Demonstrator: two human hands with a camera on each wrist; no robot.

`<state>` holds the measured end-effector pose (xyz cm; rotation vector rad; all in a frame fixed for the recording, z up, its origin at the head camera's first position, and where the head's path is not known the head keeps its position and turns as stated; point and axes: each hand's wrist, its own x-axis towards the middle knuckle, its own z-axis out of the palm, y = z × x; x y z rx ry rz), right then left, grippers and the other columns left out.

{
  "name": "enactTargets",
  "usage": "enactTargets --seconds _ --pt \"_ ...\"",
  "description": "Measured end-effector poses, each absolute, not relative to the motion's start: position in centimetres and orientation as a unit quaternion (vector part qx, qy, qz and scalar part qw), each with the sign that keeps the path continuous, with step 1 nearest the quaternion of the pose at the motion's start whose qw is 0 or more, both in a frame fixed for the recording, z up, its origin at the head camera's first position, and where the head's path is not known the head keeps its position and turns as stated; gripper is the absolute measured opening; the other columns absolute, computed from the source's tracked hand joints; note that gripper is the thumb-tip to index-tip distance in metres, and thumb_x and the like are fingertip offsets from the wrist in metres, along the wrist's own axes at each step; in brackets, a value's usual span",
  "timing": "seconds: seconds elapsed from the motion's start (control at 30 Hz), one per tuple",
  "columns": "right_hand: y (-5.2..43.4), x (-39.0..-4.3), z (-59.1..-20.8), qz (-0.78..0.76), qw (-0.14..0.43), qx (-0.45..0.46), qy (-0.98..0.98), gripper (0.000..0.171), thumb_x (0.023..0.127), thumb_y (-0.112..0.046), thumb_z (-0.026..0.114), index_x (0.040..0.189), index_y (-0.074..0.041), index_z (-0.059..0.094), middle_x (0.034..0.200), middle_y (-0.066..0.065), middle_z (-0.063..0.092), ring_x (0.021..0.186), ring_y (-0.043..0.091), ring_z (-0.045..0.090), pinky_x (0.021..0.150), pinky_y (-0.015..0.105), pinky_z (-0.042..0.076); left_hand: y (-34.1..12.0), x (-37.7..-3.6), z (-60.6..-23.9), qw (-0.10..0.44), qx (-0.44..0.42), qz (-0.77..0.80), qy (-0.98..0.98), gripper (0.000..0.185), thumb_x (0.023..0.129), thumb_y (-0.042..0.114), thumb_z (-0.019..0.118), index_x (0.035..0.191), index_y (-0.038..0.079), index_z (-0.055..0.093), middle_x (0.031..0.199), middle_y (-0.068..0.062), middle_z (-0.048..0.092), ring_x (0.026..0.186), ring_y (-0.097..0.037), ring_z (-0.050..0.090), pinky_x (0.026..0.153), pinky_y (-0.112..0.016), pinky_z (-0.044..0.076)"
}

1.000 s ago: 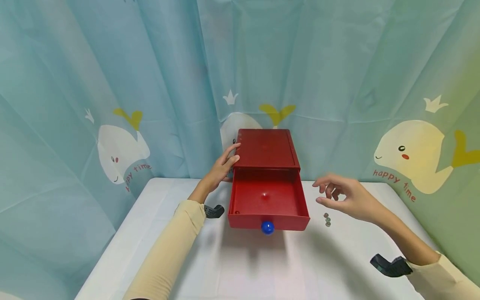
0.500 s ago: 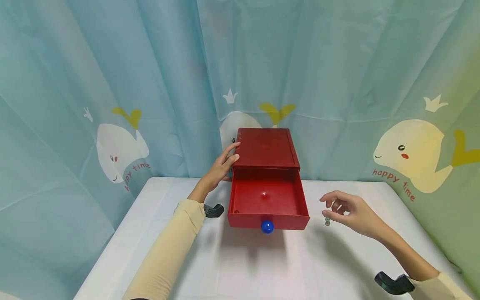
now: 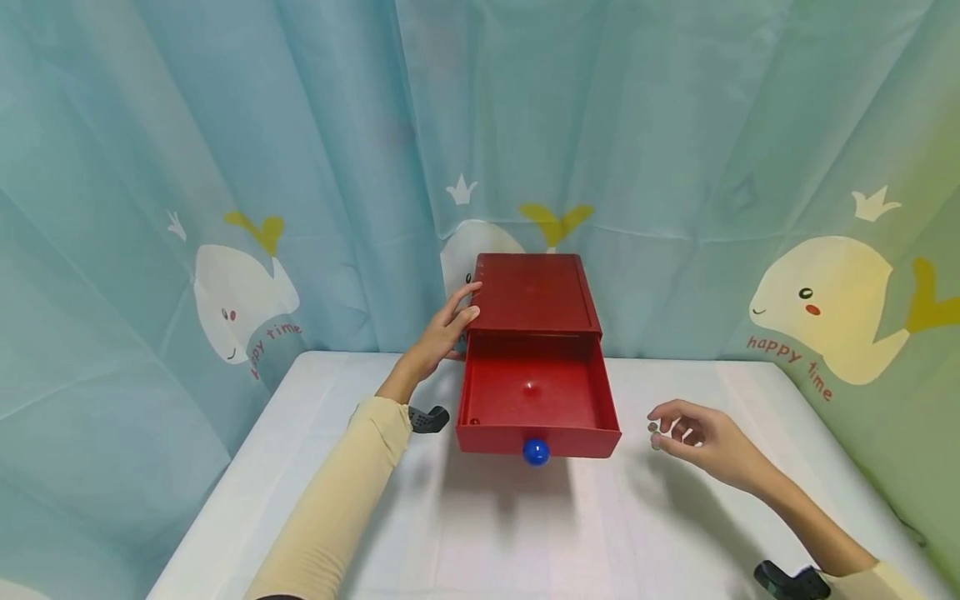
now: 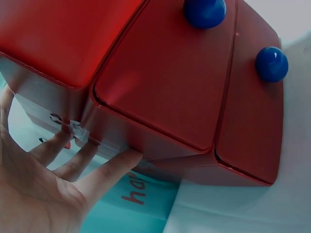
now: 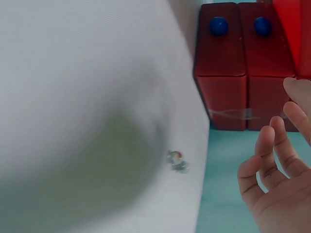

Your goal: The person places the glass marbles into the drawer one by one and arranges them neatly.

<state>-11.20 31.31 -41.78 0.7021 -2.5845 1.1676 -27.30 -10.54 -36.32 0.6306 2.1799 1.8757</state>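
Note:
A red drawer cabinet (image 3: 534, 296) stands at the back of the white table (image 3: 525, 533), its top drawer (image 3: 534, 400) pulled out, nothing visible inside but a small glint. The drawer front carries a blue knob (image 3: 536, 452). My left hand (image 3: 457, 312) presses flat against the cabinet's left side, fingers straight; the left wrist view shows that hand (image 4: 48, 194) on the cabinet (image 4: 160, 82). My right hand (image 3: 675, 427) hovers low beside a few small glass beads (image 3: 654, 433) on the table, right of the drawer. In the right wrist view the beads (image 5: 176, 161) lie apart from the right hand's (image 5: 277, 184) relaxed fingers.
A pale blue curtain with whale prints (image 3: 240, 300) hangs close behind and around the table. Two lower drawers with blue knobs (image 5: 218, 25) are closed. Black wrist mounts (image 3: 427, 419) sit on both forearms. Bare table surface lies in front of the cabinet.
My right hand has dropped from beside the open drawer down to the beads on the table. The left hand and the cabinet have stayed put.

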Motion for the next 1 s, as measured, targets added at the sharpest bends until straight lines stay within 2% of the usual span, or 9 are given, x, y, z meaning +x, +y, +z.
enactTargets --seconds 0.2,0.43,0.73,1.0 --pt "31.8 -11.4 -43.1 0.392 0.103 0.24 -0.882 0.027 0.086 -0.004 0.081 0.105 -0.021 0.071 0.086 -0.007 0.066 0.069 0.01 0.061 0.059 0.024 0.051 -10.5 -27.4 -36.2 0.096 0.216 0.629 0.74 0.058 0.104 0.044 0.048 0.159 0.042 0.03 0.16 -0.01 0.039 0.137 -0.036 0.049 0.092 -0.064 0.053" --pt "32.6 -11.6 -44.4 0.394 0.086 0.248 -0.881 0.026 0.086 0.0 0.08 0.109 -0.007 0.071 0.087 -0.001 0.066 0.066 0.011 0.062 0.058 0.025 0.051 -10.5 -27.3 -36.1 0.095 0.21 0.625 0.746 0.058 0.104 0.044 0.048 0.159 0.042 0.03 0.159 -0.011 0.04 0.136 -0.038 0.049 0.093 -0.065 0.052" --pt "34.0 -12.1 -45.4 0.363 0.058 0.245 -0.897 0.022 0.087 -0.004 0.079 0.107 -0.009 0.071 0.086 -0.007 0.067 0.066 0.005 0.059 0.057 0.025 0.048 -10.4 -27.4 -36.2 0.099 0.199 0.628 0.746 0.057 0.102 0.048 0.05 0.156 0.049 0.033 0.158 -0.006 0.042 0.136 -0.033 0.051 0.091 -0.065 0.053" --pt "34.7 -13.0 -45.9 0.333 0.032 0.233 -0.913 0.024 0.087 -0.006 0.08 0.108 -0.011 0.071 0.084 -0.007 0.065 0.068 0.003 0.055 0.06 0.024 0.046 -10.4 -27.5 -36.2 0.101 0.199 0.627 0.746 0.055 0.103 0.048 0.05 0.156 0.049 0.033 0.158 -0.006 0.043 0.138 -0.032 0.05 0.092 -0.066 0.052"
